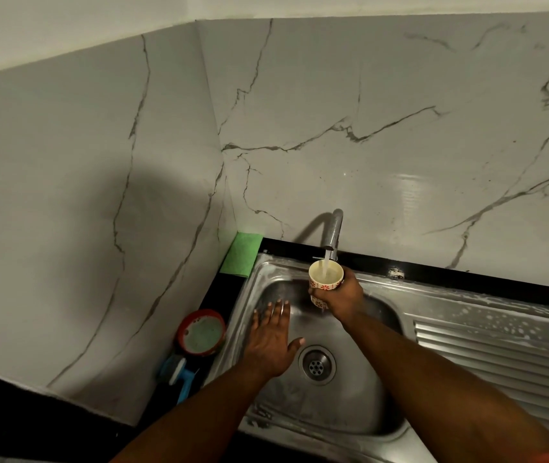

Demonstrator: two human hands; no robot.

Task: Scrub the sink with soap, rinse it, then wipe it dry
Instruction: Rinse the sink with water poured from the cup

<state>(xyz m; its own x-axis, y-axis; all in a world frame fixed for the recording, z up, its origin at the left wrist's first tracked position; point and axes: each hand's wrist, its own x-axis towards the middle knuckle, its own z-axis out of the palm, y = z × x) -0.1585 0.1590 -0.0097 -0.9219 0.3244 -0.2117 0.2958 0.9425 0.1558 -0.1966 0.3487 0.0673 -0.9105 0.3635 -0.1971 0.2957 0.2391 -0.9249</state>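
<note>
Steel sink (467,305) is pressed flat by one left hand (271,342), fingers straight, while one cup (326,279) is gripped under one running tap (331,233) by the right hand (341,297).

cup (326,275) under tap (332,232), above sink (380,426); cloth (241,253) behind-left.

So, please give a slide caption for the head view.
Right hand holds a patterned cup under the running tap; left hand rests open inside the steel sink.
</note>
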